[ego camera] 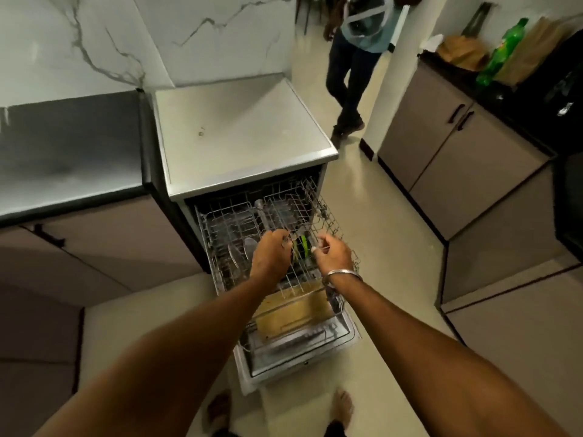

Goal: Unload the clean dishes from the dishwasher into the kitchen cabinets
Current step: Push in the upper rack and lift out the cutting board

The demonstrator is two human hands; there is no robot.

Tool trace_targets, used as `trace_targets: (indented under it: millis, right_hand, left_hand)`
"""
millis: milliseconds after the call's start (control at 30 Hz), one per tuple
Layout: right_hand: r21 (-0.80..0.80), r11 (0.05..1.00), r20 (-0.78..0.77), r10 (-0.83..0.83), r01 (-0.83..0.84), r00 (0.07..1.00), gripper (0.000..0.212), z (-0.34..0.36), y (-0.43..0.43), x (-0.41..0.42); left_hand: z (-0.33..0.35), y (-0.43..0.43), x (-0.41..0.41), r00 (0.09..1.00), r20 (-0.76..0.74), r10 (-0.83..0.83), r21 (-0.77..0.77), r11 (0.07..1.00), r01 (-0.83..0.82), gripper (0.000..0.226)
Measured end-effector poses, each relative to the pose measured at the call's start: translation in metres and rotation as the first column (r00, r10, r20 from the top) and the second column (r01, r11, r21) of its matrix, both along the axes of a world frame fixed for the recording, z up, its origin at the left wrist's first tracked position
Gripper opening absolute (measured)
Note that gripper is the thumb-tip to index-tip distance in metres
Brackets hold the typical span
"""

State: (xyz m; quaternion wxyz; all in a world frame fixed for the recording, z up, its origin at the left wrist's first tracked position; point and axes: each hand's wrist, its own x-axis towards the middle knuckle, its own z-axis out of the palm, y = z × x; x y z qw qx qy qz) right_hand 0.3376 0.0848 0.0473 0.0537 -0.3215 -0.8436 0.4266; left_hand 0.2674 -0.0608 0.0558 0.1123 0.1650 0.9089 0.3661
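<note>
1. The dishwasher (252, 184) stands open under a pale worktop (239, 127), with its door (299, 364) folded down to the floor.
2. The upper rack (328, 216) is pulled out. It holds upright plates (239, 253) on the left and a green item (304, 247) near the middle.
3. The lower rack (337, 302) sits out over the door and carries a yellowish flat item (293, 307).
4. The left hand (271, 253) reaches into the upper rack beside the plates with its fingers curled downward. Whether it grips anything cannot be told.
5. The right hand (334, 257), with a metal bangle (342, 274) on the wrist, pinches a thin pale item (316, 247) just right of the green item.
6. The cabinets (457, 159) at the right are closed. A green bottle (501, 48) stands on the dark worktop (530, 102) above them.
7. A second person (353, 58) stands in the passage beyond.
</note>
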Motion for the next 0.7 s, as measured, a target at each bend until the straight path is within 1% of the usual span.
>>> trace_targets:
  millis: [167, 333, 400, 467, 567, 633, 700]
  right_hand:
    - [-0.090, 0.990, 0.046, 0.111, -0.106, 0.993, 0.043, -0.032, 0.036, 0.018]
    - [-0.181, 0.977, 0.104, 0.135, -0.115, 0.985, 0.040, -0.070, 0.049, 0.030]
    - [-0.202, 0.974, 0.139, 0.128, -0.098, 0.982, 0.036, -0.089, 0.050, 0.033]
    - [-0.214, 0.975, 0.185, 0.103, -0.063, 0.977, 0.032, -0.112, 0.050, 0.035]
    - [-0.272, 0.962, 0.227, 0.060, 0.004, 0.972, 0.024, -0.170, 0.052, 0.034]
    - [-0.325, 0.945, 0.230, 0.036, 0.042, 0.973, 0.016, -0.180, 0.046, 0.034]
    - [-0.390, 0.915, 0.240, -0.002, 0.098, 0.971, 0.016, -0.177, 0.038, 0.032]
  left_hand:
    - [-0.028, 0.034, 0.037, 0.981, 0.076, 0.176, -0.009, 0.984, -0.176, 0.024]
    - [-0.064, 0.045, 0.072, 0.921, 0.218, 0.323, 0.034, 0.941, -0.338, 0.027]
    - [-0.083, 0.044, 0.079, 0.883, 0.267, 0.385, 0.017, 0.914, -0.404, 0.029]
    - [-0.099, 0.041, 0.084, 0.837, 0.325, 0.441, 0.029, 0.880, -0.475, 0.025]
    - [-0.129, 0.037, 0.086, 0.745, 0.412, 0.524, 0.036, 0.808, -0.588, 0.020]
    - [-0.150, 0.034, 0.090, 0.683, 0.476, 0.554, 0.017, 0.770, -0.637, 0.015]
    - [-0.170, 0.035, 0.092, 0.627, 0.523, 0.577, -0.016, 0.742, -0.670, 0.012]
